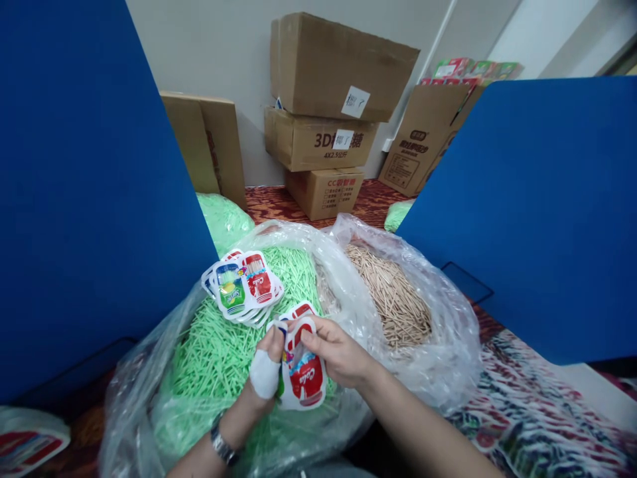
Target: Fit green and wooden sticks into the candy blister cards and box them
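Both my hands meet over the open bag of thin green sticks (213,355). My left hand (266,362), with a white covering around its palm, is closed on the left side of a printed pouch (304,378). The pouch has a red Cola picture and a green part mostly hidden by that hand. My right hand (343,350) pinches its upper right edge, thumb in front. Another red-topped pouch shows behind it. Just beyond, a fanned pile of similar Sprite and Cola pouches (243,287) lies on the green sticks.
On the right is a clear plastic bag of tan sticks (395,299). Blue panels (89,199) flank both sides. Stacked cardboard boxes (323,143) stand by the wall. Many printed pouches (542,405) lie in a heap at lower right. A white tub (32,435) is at lower left.
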The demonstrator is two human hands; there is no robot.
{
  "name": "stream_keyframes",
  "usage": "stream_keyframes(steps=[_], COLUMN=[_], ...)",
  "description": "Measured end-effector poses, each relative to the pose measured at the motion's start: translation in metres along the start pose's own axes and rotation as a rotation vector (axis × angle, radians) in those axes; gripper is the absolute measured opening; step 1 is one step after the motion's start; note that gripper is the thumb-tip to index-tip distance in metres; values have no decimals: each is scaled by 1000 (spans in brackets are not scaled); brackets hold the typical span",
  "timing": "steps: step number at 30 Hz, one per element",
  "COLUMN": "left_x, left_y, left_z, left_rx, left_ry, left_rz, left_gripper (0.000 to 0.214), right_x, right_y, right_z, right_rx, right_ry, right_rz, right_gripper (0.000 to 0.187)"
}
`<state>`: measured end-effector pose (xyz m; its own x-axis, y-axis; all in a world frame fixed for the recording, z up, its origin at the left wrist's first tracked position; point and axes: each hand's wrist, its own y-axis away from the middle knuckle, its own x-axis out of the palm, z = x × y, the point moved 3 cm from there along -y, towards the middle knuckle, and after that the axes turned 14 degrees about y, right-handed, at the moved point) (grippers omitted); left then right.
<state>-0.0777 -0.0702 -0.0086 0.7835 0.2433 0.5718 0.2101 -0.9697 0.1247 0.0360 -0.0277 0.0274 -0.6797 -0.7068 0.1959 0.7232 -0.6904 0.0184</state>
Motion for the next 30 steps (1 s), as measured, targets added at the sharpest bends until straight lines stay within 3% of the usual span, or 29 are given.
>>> stream_keyframes(steps=[4,7,9,12,16,20,22,27,29,30], left_x=[-2,2,5,3,-8,-15,-14,-4,-1,-1], left_y=[1,3,4,-1,-13,-19,-20,-17,-16,-16], left_z=[1,1,-1,-6,-10,-5,0,8,8,9], left_rx=[21,-78,-105,-92,-79,-60,-60,-84,-120,-143], left_ry=[3,-55,-104,-148,-317,-473,-500,-462,-422,-397], left_rz=[110,144,110,39,85,181,184,123,80,49], left_gripper=[67,47,36,40,38,27,25,24,27,30], right_x=[-2,-2,0,0,-12,-26,-26,-22,-35,-49], right_y=[-4,-4,-3,1,5,6,7,20,26,29], right_z=[2,3,4,11,26,32,31,35,41,45], right_rx=[-105,-195,-237,-348,-495,-529,-522,-519,-476,-428], right_ry=[160,353,462,649,948,1199,1271,1204,1112,1077], right_rz=[-178,-389,-485,-557,-434,-376,-358,-220,-177,-223], right_gripper=[21,17,17,16,19,41,43,30,28,29])
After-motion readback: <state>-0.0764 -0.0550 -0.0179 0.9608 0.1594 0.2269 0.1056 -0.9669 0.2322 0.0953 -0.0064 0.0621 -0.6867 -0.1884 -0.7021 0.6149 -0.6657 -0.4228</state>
